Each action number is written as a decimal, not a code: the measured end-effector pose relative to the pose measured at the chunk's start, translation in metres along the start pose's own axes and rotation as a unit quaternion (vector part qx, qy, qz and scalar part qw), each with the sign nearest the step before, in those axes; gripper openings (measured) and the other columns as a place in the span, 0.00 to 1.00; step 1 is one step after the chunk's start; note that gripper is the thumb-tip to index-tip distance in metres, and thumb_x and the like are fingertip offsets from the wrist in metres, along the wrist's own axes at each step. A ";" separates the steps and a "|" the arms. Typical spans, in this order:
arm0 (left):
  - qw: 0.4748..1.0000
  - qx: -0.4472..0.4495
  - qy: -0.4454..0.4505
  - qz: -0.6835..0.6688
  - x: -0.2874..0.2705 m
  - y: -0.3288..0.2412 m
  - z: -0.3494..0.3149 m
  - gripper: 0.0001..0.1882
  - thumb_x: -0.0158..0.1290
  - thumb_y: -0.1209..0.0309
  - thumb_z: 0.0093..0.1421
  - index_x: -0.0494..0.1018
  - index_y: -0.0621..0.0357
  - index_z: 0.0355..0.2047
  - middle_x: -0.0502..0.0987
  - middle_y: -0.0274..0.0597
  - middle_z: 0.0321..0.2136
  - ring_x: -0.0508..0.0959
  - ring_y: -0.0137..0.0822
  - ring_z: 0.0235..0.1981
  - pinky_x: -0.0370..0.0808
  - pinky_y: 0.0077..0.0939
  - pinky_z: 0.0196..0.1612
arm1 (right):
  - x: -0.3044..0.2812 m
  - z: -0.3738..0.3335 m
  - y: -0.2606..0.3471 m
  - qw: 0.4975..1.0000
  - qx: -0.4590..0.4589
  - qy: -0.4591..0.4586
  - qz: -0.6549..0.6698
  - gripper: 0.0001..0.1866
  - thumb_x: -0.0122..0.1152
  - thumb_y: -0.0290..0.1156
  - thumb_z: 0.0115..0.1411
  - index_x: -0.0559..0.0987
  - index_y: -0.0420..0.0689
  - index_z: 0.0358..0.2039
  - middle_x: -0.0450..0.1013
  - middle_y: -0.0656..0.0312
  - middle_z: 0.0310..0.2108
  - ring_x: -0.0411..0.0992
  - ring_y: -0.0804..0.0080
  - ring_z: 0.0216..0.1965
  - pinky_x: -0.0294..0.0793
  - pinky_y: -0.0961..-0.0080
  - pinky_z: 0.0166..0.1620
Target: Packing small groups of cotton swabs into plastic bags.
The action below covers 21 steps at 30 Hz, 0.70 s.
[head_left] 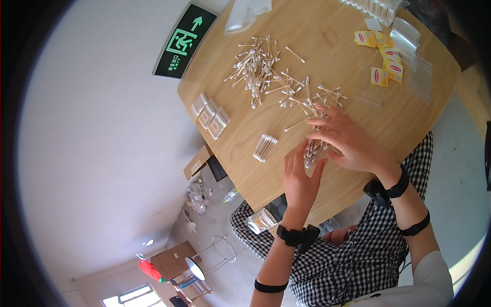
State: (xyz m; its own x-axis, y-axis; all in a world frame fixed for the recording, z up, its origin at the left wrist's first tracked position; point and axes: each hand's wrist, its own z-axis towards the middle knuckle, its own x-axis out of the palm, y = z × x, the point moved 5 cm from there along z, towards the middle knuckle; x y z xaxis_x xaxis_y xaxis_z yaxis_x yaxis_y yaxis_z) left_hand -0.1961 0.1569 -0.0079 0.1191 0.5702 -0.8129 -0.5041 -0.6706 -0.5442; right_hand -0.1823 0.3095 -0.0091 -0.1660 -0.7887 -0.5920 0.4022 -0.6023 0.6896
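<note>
Loose cotton swabs (316, 149) with wooden sticks lie between my two hands near the table's front edge. My left hand (299, 179) is beside them on the left, its fingers stretched and the thumb apart, nearest to the swab tips. Over the right side of the same swabs, my right hand (345, 138) has its fingers spread and touches some of them. A neat row of cotton swabs (265, 147) lies to the left of my hands. Farther back is a large loose pile of cotton swabs (255, 71), with stragglers reaching toward my right hand.
Small filled swab packs (218, 123) line the table's left edge. Yellow printed cards (379, 77) and clear plastic bags (406, 38) are at the far right. More swabs (376, 7) lie at the back. Another swab pack (262, 220) rests on my lap, below the wooden table (348, 192).
</note>
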 end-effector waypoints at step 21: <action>0.996 0.033 -0.085 0.013 -0.015 0.004 -0.044 0.13 0.57 0.85 0.53 0.80 0.61 0.39 0.80 0.42 0.35 0.77 0.40 0.37 0.75 0.28 0.41 | -0.013 -0.012 -0.012 0.998 -0.003 -0.061 -0.034 0.07 0.63 0.20 0.46 0.83 0.45 0.27 0.77 0.68 0.33 0.69 0.67 0.42 0.66 0.68 0.55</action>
State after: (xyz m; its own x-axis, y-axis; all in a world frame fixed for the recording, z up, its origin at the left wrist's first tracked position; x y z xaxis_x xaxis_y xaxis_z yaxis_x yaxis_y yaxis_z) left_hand -0.1625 0.1247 -0.0065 -0.0385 0.6285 -0.7769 -0.5607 -0.6571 -0.5038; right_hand -0.1740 0.3285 -0.0150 -0.3006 -0.7552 -0.5825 0.3909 -0.6546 0.6470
